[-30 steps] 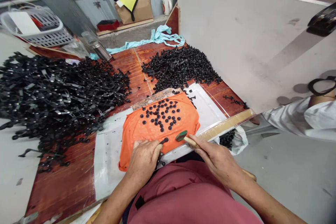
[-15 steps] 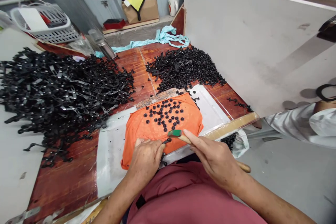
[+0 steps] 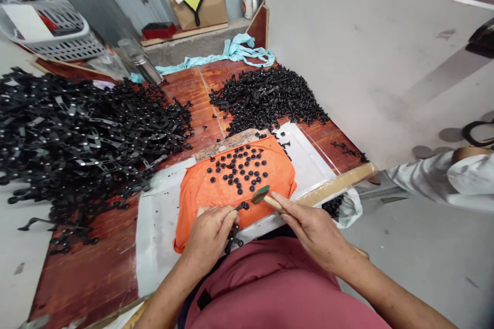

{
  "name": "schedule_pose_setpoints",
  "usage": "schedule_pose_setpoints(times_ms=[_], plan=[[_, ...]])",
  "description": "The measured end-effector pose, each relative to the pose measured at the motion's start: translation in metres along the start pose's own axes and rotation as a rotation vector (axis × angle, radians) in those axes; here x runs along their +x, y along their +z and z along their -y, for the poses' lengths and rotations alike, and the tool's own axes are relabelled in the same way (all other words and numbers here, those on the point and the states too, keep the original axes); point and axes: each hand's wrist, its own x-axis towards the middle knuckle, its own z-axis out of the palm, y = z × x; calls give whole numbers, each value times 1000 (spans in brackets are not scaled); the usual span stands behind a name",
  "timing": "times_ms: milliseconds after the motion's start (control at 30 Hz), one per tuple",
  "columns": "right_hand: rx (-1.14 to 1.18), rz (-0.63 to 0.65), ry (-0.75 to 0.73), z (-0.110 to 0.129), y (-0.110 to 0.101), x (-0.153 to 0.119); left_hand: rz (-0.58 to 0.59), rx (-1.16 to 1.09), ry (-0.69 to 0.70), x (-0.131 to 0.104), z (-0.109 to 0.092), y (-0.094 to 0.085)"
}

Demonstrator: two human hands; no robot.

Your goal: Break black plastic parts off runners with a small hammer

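Note:
My left hand [image 3: 208, 231] is closed around a black plastic linkage piece [image 3: 243, 206], pinched between thumb and fingers. The round end of that piece pokes out over the orange cloth [image 3: 189, 200], and more black arms hang below the thumb. In my right hand [image 3: 316, 234] is a small hammer with a wooden handle and a green head [image 3: 260, 194]. The hammer head is just above and right of the piece's round end; whether they touch I cannot tell. Several black round-headed studs [image 3: 239, 192] are scattered over the cloth.
A large heap of black linkage pieces [image 3: 77, 128] lies at left. Behind the cloth is a pile of small black studs [image 3: 270, 97]. A pale partition [image 3: 366, 61] stands at right, with another person's white sleeve [image 3: 428, 180] beyond. A steel flask [image 3: 146, 68] stands at the back.
The hammer head has tilted and shifted slightly right. My left hand has drawn a little left with the linkage piece, and more of its lower arms show. The whole view has shifted slightly.

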Motion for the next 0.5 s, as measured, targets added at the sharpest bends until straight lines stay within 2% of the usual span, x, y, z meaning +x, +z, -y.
schedule_pose_setpoints(times_ms=[167, 500], plan=[[-13, 23, 51, -4, 13, -8, 16, -10, -12, -2, -1, 0], [32, 37, 39, -5, 18, -5, -24, 347, 43, -4, -2, 10]])
